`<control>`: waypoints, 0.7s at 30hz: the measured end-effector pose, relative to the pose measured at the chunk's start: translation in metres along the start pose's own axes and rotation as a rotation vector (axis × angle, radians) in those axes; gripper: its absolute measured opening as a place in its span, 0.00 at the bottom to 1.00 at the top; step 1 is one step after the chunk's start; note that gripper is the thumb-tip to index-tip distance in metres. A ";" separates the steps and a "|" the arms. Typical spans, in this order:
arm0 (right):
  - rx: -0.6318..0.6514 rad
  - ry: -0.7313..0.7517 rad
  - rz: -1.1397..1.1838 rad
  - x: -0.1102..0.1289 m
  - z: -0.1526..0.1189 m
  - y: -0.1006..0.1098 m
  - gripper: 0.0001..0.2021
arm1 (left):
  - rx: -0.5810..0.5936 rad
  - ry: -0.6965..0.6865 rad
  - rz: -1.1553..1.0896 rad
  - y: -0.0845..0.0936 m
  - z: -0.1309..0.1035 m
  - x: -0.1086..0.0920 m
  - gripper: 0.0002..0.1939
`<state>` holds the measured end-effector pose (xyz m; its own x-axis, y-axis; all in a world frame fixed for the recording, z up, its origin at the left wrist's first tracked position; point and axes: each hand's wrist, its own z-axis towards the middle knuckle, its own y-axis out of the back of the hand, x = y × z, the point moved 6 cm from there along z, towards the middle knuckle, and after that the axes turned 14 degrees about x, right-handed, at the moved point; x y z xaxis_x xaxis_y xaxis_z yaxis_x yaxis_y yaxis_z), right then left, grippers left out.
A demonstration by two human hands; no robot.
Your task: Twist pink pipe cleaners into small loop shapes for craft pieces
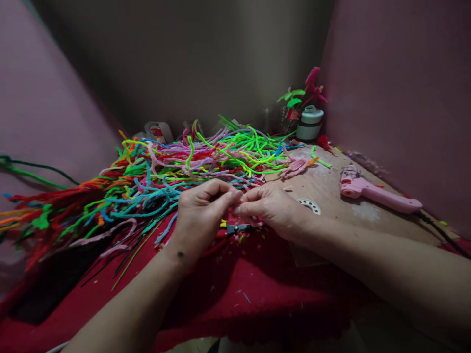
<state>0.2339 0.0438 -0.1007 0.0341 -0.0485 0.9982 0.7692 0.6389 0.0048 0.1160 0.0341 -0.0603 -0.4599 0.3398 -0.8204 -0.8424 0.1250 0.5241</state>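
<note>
Above the red cloth, my left hand (202,206) and my right hand (270,206) meet with their fingertips pinched together. A small bit of pink or red shows around the fingertips, but what they hold is mostly hidden. Just below the fingers lies a pair of pliers or cutters (238,229) with a grey head and a bit of yellow handle. A large heap of fuzzy pipe cleaners (221,152) in many colours spreads behind both hands and off to the left.
A pink glue gun (380,193) with a black cord lies on a brown board (331,230) at the right. Near it are a white ring with holes (309,206) and a pink looped pipe-cleaner piece (294,168). A white-lidded jar (310,122) stands at the back beside pipe-cleaner flowers (312,88).
</note>
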 end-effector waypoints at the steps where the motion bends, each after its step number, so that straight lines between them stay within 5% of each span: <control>1: 0.010 -0.006 0.001 -0.001 0.001 -0.001 0.12 | -0.040 -0.057 0.095 0.000 -0.002 -0.004 0.07; 3: 0.033 -0.023 0.035 -0.003 0.001 -0.002 0.12 | -0.063 -0.112 0.202 0.000 -0.003 -0.009 0.07; 6: 0.076 0.008 0.101 -0.001 0.002 -0.005 0.13 | 0.007 -0.018 0.119 0.001 0.003 -0.005 0.07; 14: 0.001 0.094 0.220 0.004 0.002 0.005 0.08 | 0.350 0.173 -0.266 -0.003 0.013 0.009 0.12; 18: -0.057 0.065 0.134 0.005 0.001 0.008 0.12 | 0.527 0.211 -0.069 -0.010 0.011 0.013 0.08; 21: -0.131 0.024 0.037 0.004 0.000 0.012 0.13 | 0.437 0.017 0.271 -0.007 0.012 0.005 0.07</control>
<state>0.2433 0.0508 -0.0963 0.0780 -0.0458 0.9959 0.8440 0.5347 -0.0415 0.1231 0.0465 -0.0656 -0.6530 0.3991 -0.6437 -0.4982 0.4138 0.7620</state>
